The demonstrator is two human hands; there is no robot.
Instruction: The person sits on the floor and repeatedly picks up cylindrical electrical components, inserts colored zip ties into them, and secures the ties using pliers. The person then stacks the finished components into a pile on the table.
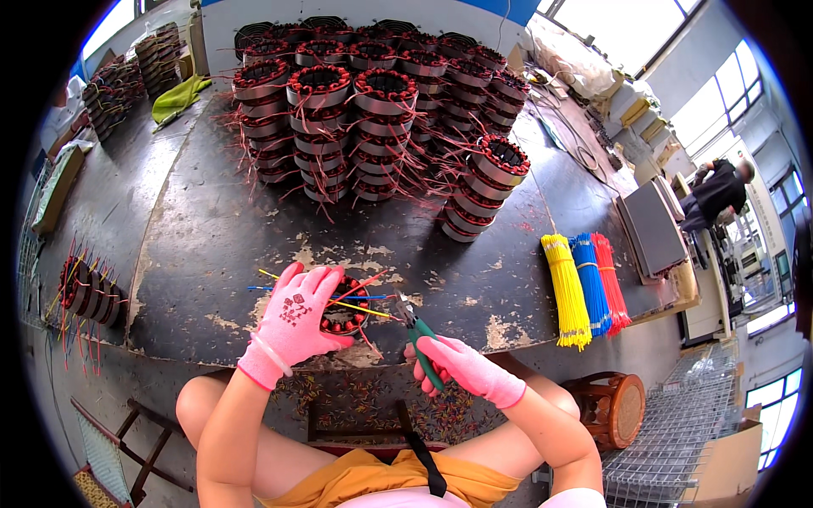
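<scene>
My left hand (298,320), in a pink glove, grips the left side of a motor stator (354,320) lying near the table's front edge. Its windings are red, and part of it is hidden under the palm. Yellow wire (366,310), blue wire (366,297) and red wire stretch across its top and stick out on both sides. In my right hand (470,370), also gloved in pink, is a pair of cutting pliers (421,332) with green handles. The metal jaws are at the wire ends just right of the stator; whether they touch a wire, I cannot tell.
Stacks of stators (351,118) fill the table's far side, with a shorter, leaning stack (485,190) closer. Bundles of yellow (566,292), blue (591,284) and red wires (610,284) lie at right. Another stator stack (91,292) sits at left. A person (718,193) is at far right.
</scene>
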